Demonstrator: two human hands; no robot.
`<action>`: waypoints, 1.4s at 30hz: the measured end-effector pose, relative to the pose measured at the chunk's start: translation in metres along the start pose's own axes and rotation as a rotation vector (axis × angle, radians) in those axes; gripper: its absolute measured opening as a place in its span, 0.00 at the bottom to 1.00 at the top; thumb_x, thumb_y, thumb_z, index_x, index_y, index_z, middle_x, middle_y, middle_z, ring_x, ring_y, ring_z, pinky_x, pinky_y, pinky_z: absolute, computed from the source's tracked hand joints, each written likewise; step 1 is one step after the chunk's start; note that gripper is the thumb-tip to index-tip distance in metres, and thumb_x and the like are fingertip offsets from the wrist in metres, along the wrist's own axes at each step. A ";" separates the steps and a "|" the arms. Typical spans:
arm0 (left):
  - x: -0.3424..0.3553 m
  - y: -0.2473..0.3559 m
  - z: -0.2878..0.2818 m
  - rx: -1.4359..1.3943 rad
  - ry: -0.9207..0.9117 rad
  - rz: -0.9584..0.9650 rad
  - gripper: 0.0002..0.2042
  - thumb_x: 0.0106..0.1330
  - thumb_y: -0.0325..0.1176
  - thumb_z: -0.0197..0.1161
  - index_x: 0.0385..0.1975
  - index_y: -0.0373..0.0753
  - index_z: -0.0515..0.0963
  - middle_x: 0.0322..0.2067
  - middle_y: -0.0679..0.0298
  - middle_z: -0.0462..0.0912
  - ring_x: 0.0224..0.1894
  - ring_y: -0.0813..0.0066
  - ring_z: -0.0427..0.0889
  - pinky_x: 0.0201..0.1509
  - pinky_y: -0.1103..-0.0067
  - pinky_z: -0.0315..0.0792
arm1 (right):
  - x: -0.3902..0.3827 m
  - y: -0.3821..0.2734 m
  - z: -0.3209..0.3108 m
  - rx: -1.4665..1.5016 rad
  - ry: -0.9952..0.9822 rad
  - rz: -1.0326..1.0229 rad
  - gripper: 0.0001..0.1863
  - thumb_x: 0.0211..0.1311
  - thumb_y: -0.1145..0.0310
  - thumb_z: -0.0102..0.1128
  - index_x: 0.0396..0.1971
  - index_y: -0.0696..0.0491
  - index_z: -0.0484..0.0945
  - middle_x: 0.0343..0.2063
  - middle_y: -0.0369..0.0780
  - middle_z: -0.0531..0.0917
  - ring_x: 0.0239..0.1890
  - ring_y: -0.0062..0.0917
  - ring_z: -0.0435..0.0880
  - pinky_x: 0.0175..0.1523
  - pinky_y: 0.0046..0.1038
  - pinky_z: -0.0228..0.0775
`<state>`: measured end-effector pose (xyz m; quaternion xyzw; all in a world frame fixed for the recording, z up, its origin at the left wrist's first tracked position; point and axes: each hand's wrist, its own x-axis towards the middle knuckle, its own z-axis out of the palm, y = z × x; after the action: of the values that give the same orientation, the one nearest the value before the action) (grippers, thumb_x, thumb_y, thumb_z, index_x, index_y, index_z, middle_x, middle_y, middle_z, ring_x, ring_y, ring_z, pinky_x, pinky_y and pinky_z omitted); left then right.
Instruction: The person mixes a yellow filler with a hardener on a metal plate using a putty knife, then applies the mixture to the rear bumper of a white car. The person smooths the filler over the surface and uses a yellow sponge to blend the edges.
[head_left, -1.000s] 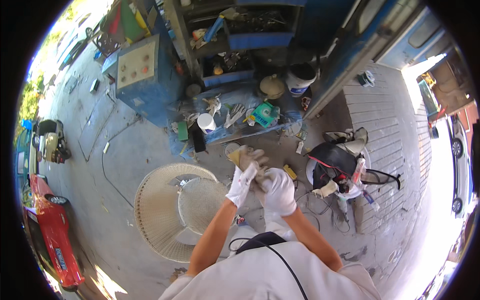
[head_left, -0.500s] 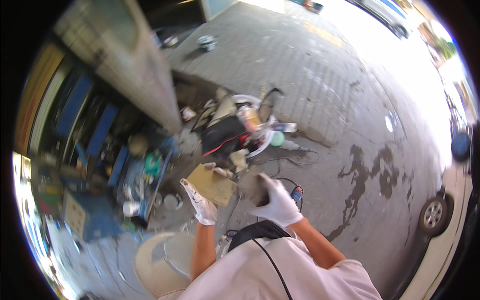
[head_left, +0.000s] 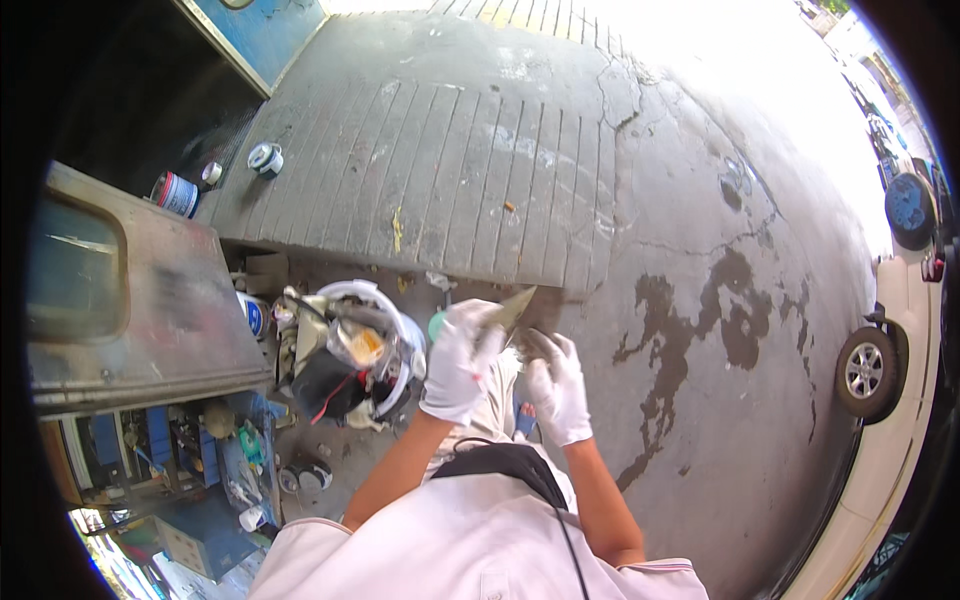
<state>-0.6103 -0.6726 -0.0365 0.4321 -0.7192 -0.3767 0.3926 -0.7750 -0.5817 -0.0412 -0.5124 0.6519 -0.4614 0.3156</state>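
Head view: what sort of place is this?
Probably a vehicle repair yard: cream-coloured vehicle with silver-spoked wheel, grooved grey concrete slab, and cluttered round white plastic bucket.

To the right of the right hand (head_left: pixel 557 385), open floor (head_left: pixel 720 420) gives a free path as far as the pale vehicle (head_left: pixel 915 365) and its wheel (head_left: pixel 866 372), while ahead of both hands the grooved ramp (head_left: pixel 440 190) leaves wide room. To the left of the left hand (head_left: pixel 462 362), the heaped white bucket (head_left: pixel 407 335) blocks the near way, with the upright panel (head_left: pixel 190 300) farther out; between the hands, the yellowish pad (head_left: pixel 514 306) narrows the gap.
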 end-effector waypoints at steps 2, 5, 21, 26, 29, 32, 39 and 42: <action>0.055 -0.013 0.012 0.170 -0.201 0.264 0.21 0.77 0.29 0.62 0.69 0.38 0.76 0.64 0.53 0.81 0.56 0.63 0.86 0.66 0.74 0.75 | 0.070 0.001 0.016 0.160 -0.014 0.061 0.28 0.69 0.62 0.58 0.65 0.61 0.76 0.62 0.54 0.77 0.65 0.45 0.77 0.70 0.41 0.69; 0.149 -0.050 0.010 -0.900 -0.358 -0.409 0.20 0.82 0.38 0.56 0.67 0.37 0.79 0.55 0.55 0.88 0.53 0.63 0.89 0.63 0.69 0.80 | 0.173 0.009 0.017 0.679 0.106 0.460 0.15 0.80 0.64 0.57 0.55 0.58 0.81 0.45 0.35 0.87 0.46 0.19 0.83 0.54 0.26 0.75; 0.676 -0.229 -0.093 -0.995 0.003 -0.498 0.24 0.87 0.54 0.42 0.62 0.42 0.77 0.68 0.64 0.77 0.67 0.75 0.75 0.74 0.71 0.66 | 0.772 -0.071 0.144 0.265 -0.335 0.361 0.20 0.75 0.77 0.60 0.63 0.60 0.75 0.54 0.40 0.84 0.55 0.24 0.83 0.63 0.27 0.74; 0.821 -0.315 -0.161 -0.999 0.495 -0.588 0.17 0.83 0.54 0.55 0.41 0.46 0.75 0.38 0.71 0.77 0.35 0.82 0.74 0.40 0.84 0.68 | 0.970 -0.074 0.234 0.359 -0.422 0.390 0.29 0.74 0.78 0.51 0.73 0.61 0.69 0.64 0.45 0.80 0.66 0.27 0.77 0.72 0.28 0.64; 0.886 -0.346 -0.261 -1.205 0.663 -0.526 0.23 0.80 0.61 0.55 0.30 0.48 0.67 0.26 0.73 0.64 0.22 0.81 0.63 0.26 0.81 0.57 | 1.088 -0.109 0.319 0.326 -0.603 0.456 0.37 0.73 0.59 0.62 0.76 0.61 0.65 0.53 0.39 0.82 0.50 0.18 0.78 0.61 0.23 0.69; 0.917 -0.338 -0.356 -1.219 0.993 -0.540 0.25 0.80 0.61 0.55 0.28 0.48 0.64 0.25 0.73 0.61 0.21 0.81 0.60 0.25 0.80 0.54 | 1.183 -0.172 0.402 0.265 -0.931 0.393 0.40 0.72 0.64 0.64 0.78 0.61 0.59 0.51 0.37 0.76 0.46 0.17 0.75 0.57 0.23 0.70; 0.938 -0.373 -0.500 -1.177 1.111 -0.467 0.27 0.83 0.55 0.48 0.20 0.45 0.66 0.18 0.68 0.64 0.18 0.79 0.62 0.24 0.81 0.56 | 1.299 -0.347 0.591 0.087 -1.631 -0.576 0.51 0.57 0.75 0.70 0.80 0.57 0.53 0.55 0.47 0.77 0.47 0.36 0.82 0.55 0.33 0.78; 0.946 -0.424 -0.561 -0.858 1.008 -0.436 0.26 0.83 0.53 0.50 0.23 0.41 0.73 0.21 0.65 0.74 0.22 0.77 0.70 0.27 0.80 0.63 | 1.313 -0.394 0.694 -0.010 -1.842 -0.747 0.50 0.58 0.73 0.70 0.79 0.58 0.52 0.56 0.53 0.77 0.51 0.46 0.83 0.55 0.39 0.80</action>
<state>-0.2738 -1.7989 0.0450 0.4953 -0.1338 -0.4514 0.7301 -0.3751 -2.0540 0.1431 -0.8445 -0.0488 0.0498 0.5310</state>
